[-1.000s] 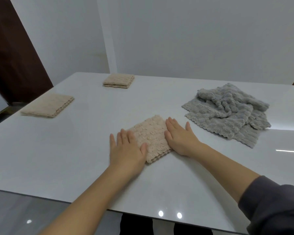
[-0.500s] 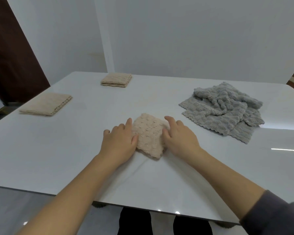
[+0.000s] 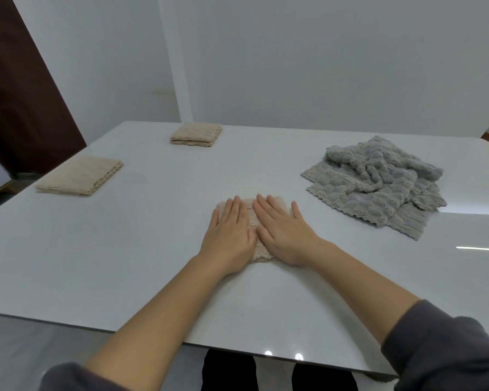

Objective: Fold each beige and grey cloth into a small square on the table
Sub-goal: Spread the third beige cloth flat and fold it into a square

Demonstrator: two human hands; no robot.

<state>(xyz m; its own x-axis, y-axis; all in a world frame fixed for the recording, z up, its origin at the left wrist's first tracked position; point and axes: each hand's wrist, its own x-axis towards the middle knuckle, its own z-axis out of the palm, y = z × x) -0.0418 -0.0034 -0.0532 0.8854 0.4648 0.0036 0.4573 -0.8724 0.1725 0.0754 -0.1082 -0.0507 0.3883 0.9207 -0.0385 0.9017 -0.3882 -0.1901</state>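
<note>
Left hand [image 3: 229, 232] and right hand [image 3: 283, 235] lie flat, fingers straight, side by side on the folded beige cloth [image 3: 261, 254] mid-tabletop [image 3: 153, 249]. To finish well, press straight down and smooth outward, keeping edges aligned. The grey cloth [image 3: 378, 187] lies crumpled to the right, not yet folded.

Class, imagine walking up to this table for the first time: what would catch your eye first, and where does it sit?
First, the left hand and right hand pressed flat, side by side, on a small folded beige cloth at the near middle of the white table. Next, the crumpled grey cloth heap to the right. Last, two folded beige squares, one at the left edge and one at the far left.
</note>
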